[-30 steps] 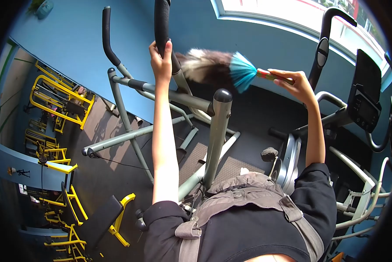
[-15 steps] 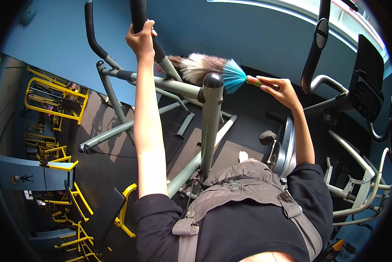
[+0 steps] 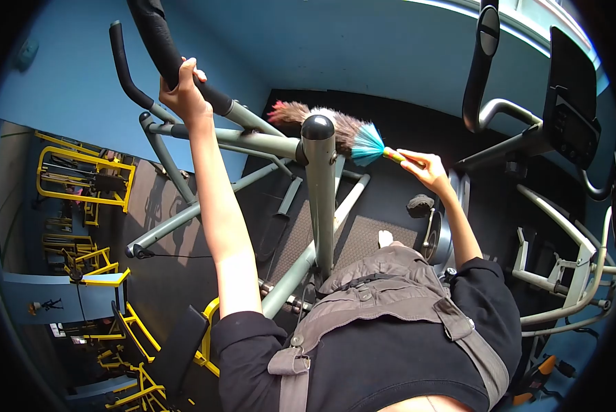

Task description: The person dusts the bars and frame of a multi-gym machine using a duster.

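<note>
My left hand (image 3: 186,94) is wrapped round the black foam grip (image 3: 158,51) of a grey-green exercise machine frame (image 3: 260,142). In my right hand (image 3: 425,169) is the short, brightly coloured handle of a feather duster (image 3: 342,127). Its head has blue bristles near the handle, then brown and pale feathers, and a red tip at the far left. The duster's head passes behind the machine's black-capped upright post (image 3: 317,126), which hides part of it. The feathers lie close to the grey bar sloping down from the grip.
An elliptical trainer with a dark console (image 3: 574,130) stands at the right. A pale metal machine frame (image 3: 562,275) is below it. Yellow gym machines (image 3: 85,178) line the left side. A blue wall (image 3: 363,58) runs along the back. A textured mat (image 3: 373,240) lies on the floor.
The left hand and the grip have shifted left and down in view. The duster's head now sits more behind the post, its handle tilted further down toward the right hand.
</note>
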Available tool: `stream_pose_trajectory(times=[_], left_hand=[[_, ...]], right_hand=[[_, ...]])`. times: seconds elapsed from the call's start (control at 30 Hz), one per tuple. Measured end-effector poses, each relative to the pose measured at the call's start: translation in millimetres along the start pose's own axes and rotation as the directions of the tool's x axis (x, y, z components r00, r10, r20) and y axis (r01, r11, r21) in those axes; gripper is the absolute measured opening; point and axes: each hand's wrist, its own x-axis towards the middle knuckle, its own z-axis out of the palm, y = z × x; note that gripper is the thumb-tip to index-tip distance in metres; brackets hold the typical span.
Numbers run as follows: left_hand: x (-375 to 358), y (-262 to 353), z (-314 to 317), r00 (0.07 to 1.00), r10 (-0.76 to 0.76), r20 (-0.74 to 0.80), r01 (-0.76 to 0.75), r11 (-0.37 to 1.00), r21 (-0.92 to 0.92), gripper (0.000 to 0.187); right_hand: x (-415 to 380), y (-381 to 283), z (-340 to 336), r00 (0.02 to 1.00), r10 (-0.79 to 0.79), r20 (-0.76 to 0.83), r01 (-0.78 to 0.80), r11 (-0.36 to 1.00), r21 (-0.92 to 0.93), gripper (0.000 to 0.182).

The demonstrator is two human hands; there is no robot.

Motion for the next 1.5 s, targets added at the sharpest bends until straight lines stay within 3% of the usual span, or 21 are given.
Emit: stream_pose_trajectory(times=[0.03, 0.07, 0.13, 0.33, 0.4, 0.47, 0.53, 0.57, 0.6, 0.7, 0.8, 0.93, 1.03, 1.1, 1.13, 1.2, 1.27, 1.4, 1.47, 1.5], left_hand=[[-1, 1, -2, 1.0, -0.004, -0.011, 0.004, 1.0, 0.015, 0.019], [-4, 5, -1, 0.999, -0.016, -0.029, 0.017, 1.0, 0.015, 0.019], [-6, 7, -1, 0.999, -0.018, -0.047, 0.017, 1.0, -0.014, 0.02], [-11, 12, -7, 0.996, -0.018, -0.09, 0.015, 1.0, -0.027, 0.023], [-14, 16, -7, 0.995, -0.002, -0.095, -0.002, 0.999, -0.047, 0.023], [-14, 16, -7, 0.993, 0.008, -0.114, -0.018, 0.996, -0.087, 0.023], [-17, 17, -6, 0.994, 0.019, -0.107, -0.03, 0.994, -0.103, 0.023], [-18, 17, -6, 0.993, 0.016, -0.116, -0.028, 0.994, -0.105, 0.022], [-19, 17, -6, 0.993, 0.017, -0.116, -0.03, 0.993, -0.113, 0.022], [-21, 15, -11, 0.994, 0.024, -0.11, -0.04, 0.989, -0.141, 0.02], [-21, 13, -16, 0.994, 0.054, -0.1, -0.067, 0.988, -0.138, 0.018], [-23, 13, -19, 0.993, 0.08, -0.084, -0.093, 0.982, -0.167, 0.02], [-24, 14, -21, 0.994, 0.072, -0.08, -0.086, 0.978, -0.191, 0.021], [-25, 16, -19, 0.993, 0.074, -0.091, -0.09, 0.979, -0.185, 0.021], [-25, 15, -20, 0.992, 0.076, -0.105, -0.094, 0.979, -0.181, 0.021], [-24, 13, -22, 0.991, 0.075, -0.106, -0.095, 0.976, -0.197, 0.022], [-25, 15, -20, 0.991, 0.076, -0.111, -0.096, 0.977, -0.19, 0.022], [-24, 14, -21, 0.992, 0.064, -0.112, -0.087, 0.973, -0.214, 0.024], [-22, 12, -24, 0.994, 0.077, -0.084, -0.094, 0.97, -0.222, 0.025], [-23, 13, -20, 0.989, 0.079, -0.124, -0.103, 0.974, -0.2, 0.023]], right_hand=[[-1, 7, 3, 1.0, 0.024, 0.006, -0.024, 0.99, 0.136, 0.037], [-4, -4, -1, 0.971, 0.208, 0.12, -0.23, 0.948, 0.221, 0.037], [-7, -6, 2, 0.939, 0.254, 0.233, -0.319, 0.896, 0.309, 0.037], [-15, 44, 21, 0.92, 0.357, 0.162, -0.387, 0.892, 0.233, 0.036], [-14, 49, 28, 0.972, 0.227, -0.067, -0.226, 0.974, 0.015, 0.037], [-15, 47, 29, 0.959, 0.273, -0.075, -0.275, 0.961, -0.024, 0.037], [-20, 42, 31, 0.955, 0.292, -0.056, -0.268, 0.926, 0.266, 0.037], [-25, 34, 28, 0.908, 0.415, 0.065, -0.413, 0.855, 0.313, 0.037], [-31, 36, 32, 0.9, 0.416, 0.133, -0.432, 0.804, 0.408, 0.037], [-45, 62, 49, 0.904, 0.406, 0.137, -0.421, 0.785, 0.455, 0.037], [-34, 85, 57, 0.885, 0.459, 0.075, -0.437, 0.767, 0.47, 0.037], [-3, 148, 77, 0.825, 0.474, -0.307, -0.42, 0.878, 0.228, 0.034], [9, 137, 82, 0.782, 0.507, -0.364, -0.456, 0.862, 0.221, 0.034], [7, 122, 85, 0.86, 0.371, -0.352, -0.199, 0.877, 0.438, 0.036], [-1, 107, 76, 0.869, 0.459, -0.186, -0.331, 0.818, 0.471, 0.036], [-15, 106, 69, 0.872, 0.489, 0.03, -0.44, 0.752, 0.491, 0.034], [-15, 95, 66, 0.875, 0.476, 0.087, -0.464, 0.774, 0.432, 0.034], [-5, 123, 66, 0.838, 0.545, 0.017, -0.505, 0.764, 0.402, 0.034], [1, 171, 75, 0.845, 0.441, -0.303, -0.373, 0.892, 0.257, 0.034], [10, 139, 65, 0.8, 0.511, -0.315, -0.488, 0.859, 0.156, 0.036]])
